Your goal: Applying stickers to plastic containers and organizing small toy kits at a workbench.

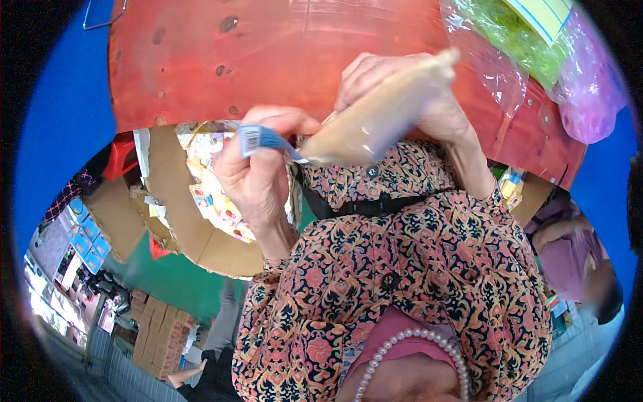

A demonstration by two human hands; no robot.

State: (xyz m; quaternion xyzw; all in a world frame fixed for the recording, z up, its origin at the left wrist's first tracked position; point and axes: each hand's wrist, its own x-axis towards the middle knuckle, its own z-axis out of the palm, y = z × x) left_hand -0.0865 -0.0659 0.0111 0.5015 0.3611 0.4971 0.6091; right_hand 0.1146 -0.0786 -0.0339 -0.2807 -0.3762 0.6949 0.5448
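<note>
In front of my body, at the near edge of a red table (pixel 281 40), both hands are on one shiny tan plastic packet (pixel 378 124). It is held at a slant, its upper end pointing to the right. My right hand (pixel 443 120) wraps around the packet from behind, fingers curled over its far side. A blue-and-white label strip with a barcode (pixel 268 139) juts from the packet's lower left end. My left hand (pixel 254 184) is closed on that strip, pinching it between thumb and fingers. What the packet contains cannot be made out.
Transparent bags of green things (pixel 516 43) and a purple plastic bag (pixel 589 110) lie at the table's right. An open cardboard box (pixel 211 244) with small colourful packets stands below its near left edge. People are nearby at the lower left and right; cartons (pixel 157 328) are stacked lower left.
</note>
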